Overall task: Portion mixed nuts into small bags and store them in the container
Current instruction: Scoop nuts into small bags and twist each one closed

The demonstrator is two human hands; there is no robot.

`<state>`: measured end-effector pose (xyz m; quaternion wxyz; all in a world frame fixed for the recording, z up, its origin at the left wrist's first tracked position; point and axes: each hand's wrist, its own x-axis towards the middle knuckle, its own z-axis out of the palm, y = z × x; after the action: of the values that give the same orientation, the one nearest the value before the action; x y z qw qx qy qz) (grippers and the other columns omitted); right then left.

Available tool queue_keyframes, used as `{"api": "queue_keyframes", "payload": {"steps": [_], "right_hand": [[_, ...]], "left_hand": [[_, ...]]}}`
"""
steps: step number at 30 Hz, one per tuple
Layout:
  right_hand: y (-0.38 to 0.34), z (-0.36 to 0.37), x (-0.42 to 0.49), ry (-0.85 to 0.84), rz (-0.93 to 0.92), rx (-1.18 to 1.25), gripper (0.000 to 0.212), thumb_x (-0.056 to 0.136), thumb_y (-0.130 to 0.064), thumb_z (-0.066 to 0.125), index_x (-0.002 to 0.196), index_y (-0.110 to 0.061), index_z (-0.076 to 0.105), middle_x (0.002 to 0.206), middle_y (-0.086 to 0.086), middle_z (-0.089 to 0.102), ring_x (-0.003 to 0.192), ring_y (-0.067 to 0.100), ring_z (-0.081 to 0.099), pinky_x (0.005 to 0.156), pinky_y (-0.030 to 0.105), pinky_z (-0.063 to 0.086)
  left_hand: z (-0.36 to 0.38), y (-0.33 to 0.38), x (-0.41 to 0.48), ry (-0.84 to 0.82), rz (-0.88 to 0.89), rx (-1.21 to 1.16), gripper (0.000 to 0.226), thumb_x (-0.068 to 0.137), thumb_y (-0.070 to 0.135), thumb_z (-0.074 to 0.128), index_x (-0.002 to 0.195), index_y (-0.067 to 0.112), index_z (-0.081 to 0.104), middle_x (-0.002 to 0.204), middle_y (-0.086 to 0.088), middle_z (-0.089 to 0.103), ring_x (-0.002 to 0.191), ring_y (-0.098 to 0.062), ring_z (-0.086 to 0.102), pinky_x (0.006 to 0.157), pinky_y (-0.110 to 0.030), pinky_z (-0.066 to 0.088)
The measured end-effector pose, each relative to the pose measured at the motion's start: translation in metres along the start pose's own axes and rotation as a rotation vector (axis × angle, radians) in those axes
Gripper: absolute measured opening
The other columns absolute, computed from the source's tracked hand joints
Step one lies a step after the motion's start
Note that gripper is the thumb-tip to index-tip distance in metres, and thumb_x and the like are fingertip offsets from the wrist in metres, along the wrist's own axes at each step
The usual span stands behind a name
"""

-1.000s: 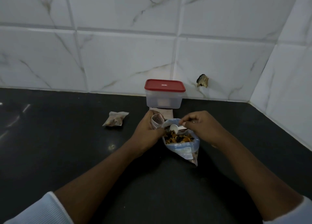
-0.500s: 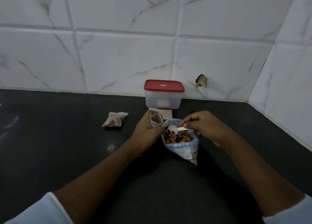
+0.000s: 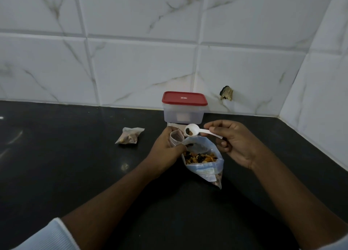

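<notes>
Head view | black countertop [image 3: 75, 174], white marble tiles [image 3: 141, 70] | left hand [image 3: 165, 148] grips small bag [image 3: 176, 137] | right hand [image 3: 235, 144] pinches spoon [image 3: 199, 132]

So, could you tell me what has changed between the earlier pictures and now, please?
The right hand has lifted the white spoon out of the big nut bag, with a few nuts in it, towards the small bag that the left hand still holds. The filled bag on the counter and the red-lidded container stayed put.
</notes>
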<state>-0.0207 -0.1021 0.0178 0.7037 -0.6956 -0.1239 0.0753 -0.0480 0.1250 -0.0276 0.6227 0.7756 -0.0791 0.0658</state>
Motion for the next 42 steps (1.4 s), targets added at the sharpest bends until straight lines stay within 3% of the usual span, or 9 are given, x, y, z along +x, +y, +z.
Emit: {"api": "queue_keyframes", "payload": {"steps": [5, 8, 11, 17, 23, 27, 32, 36, 42], "right_hand": [[-0.004, 0.024, -0.014, -0.081, -0.313, -0.525, 0.021, 0.099, -0.01, 0.065, 0.109, -0.024, 0.079, 0.097, -0.009, 0.077, 0.08, 0.005, 0.068, 0.068, 0.018, 0.053], [0.0, 0.031, -0.015, -0.115, -0.43, -0.743, 0.024, 0.097, -0.011, 0.068, 0.112, -0.027, 0.079, 0.102, -0.019, 0.076, 0.097, 0.001, 0.07, 0.079, 0.016, 0.054], [-0.001, 0.027, -0.014, -0.056, -0.471, -0.751, 0.023, 0.096, -0.013, 0.071, 0.113, -0.026, 0.079, 0.105, -0.018, 0.075, 0.1, 0.002, 0.069, 0.085, 0.02, 0.056], [-0.011, 0.001, -0.011, 0.015, -0.464, -0.815, 0.023, 0.095, -0.009, 0.069, 0.104, -0.027, 0.08, 0.098, -0.018, 0.076, 0.095, -0.001, 0.069, 0.08, 0.019, 0.056], [-0.013, -0.007, -0.01, -0.238, -0.219, -1.044, 0.021, 0.094, -0.01, 0.068, 0.105, -0.023, 0.08, 0.098, -0.016, 0.072, 0.088, -0.004, 0.068, 0.073, 0.013, 0.051], [0.0, -0.004, 0.001, -0.108, -0.32, -1.23, 0.022, 0.098, -0.016, 0.066, 0.115, -0.023, 0.077, 0.106, -0.01, 0.074, 0.085, -0.002, 0.064, 0.072, 0.011, 0.047], [-0.006, -0.013, -0.004, 0.021, -0.41, -1.044, 0.019, 0.094, -0.013, 0.068, 0.103, -0.025, 0.081, 0.097, -0.018, 0.074, 0.091, -0.006, 0.065, 0.078, 0.013, 0.048], [-0.013, -0.019, -0.007, -0.121, -0.264, -1.039, 0.024, 0.092, -0.009, 0.066, 0.095, -0.028, 0.08, 0.094, -0.019, 0.072, 0.09, -0.006, 0.066, 0.079, 0.019, 0.051], [0.004, -0.013, 0.002, -0.02, -0.315, -1.065, 0.021, 0.097, -0.015, 0.064, 0.108, -0.027, 0.078, 0.096, -0.02, 0.07, 0.088, -0.005, 0.065, 0.077, 0.018, 0.051]], "left_hand": [[0.0, -0.003, -0.001, -0.01, 0.031, -0.031, 0.035, 0.09, 0.003, 0.072, 0.116, 0.023, 0.059, 0.109, 0.004, 0.071, 0.098, -0.005, 0.07, 0.08, -0.025, 0.056], [0.0, -0.004, 0.0, 0.011, 0.055, 0.008, 0.031, 0.089, 0.003, 0.072, 0.11, 0.022, 0.059, 0.101, 0.0, 0.067, 0.086, -0.004, 0.067, 0.073, -0.023, 0.054], [0.0, -0.004, 0.0, -0.002, 0.049, -0.01, 0.036, 0.089, 0.002, 0.072, 0.115, 0.022, 0.058, 0.108, 0.003, 0.066, 0.092, -0.001, 0.068, 0.072, -0.017, 0.054], [0.0, -0.001, 0.0, -0.001, 0.023, 0.02, 0.036, 0.091, 0.007, 0.072, 0.119, 0.025, 0.058, 0.115, 0.006, 0.066, 0.104, -0.008, 0.067, 0.084, -0.025, 0.056], [0.0, 0.002, -0.002, 0.003, 0.016, 0.024, 0.033, 0.09, 0.01, 0.073, 0.115, 0.024, 0.059, 0.113, 0.004, 0.066, 0.104, -0.01, 0.066, 0.082, -0.026, 0.053], [0.0, 0.002, -0.001, 0.001, 0.004, 0.028, 0.033, 0.091, 0.01, 0.073, 0.116, 0.025, 0.058, 0.116, 0.005, 0.065, 0.108, -0.011, 0.065, 0.089, -0.031, 0.058], [-0.001, 0.002, -0.002, -0.007, 0.011, 0.014, 0.032, 0.091, 0.009, 0.071, 0.116, 0.025, 0.058, 0.116, 0.005, 0.064, 0.109, -0.011, 0.065, 0.09, -0.032, 0.058], [-0.001, 0.001, -0.001, -0.013, 0.004, 0.024, 0.032, 0.092, 0.011, 0.072, 0.116, 0.027, 0.057, 0.119, 0.006, 0.063, 0.111, -0.011, 0.064, 0.092, -0.034, 0.058], [-0.001, 0.001, -0.001, -0.013, 0.007, 0.022, 0.032, 0.093, 0.01, 0.071, 0.115, 0.028, 0.057, 0.118, 0.007, 0.064, 0.109, -0.01, 0.065, 0.088, -0.031, 0.06]]}}
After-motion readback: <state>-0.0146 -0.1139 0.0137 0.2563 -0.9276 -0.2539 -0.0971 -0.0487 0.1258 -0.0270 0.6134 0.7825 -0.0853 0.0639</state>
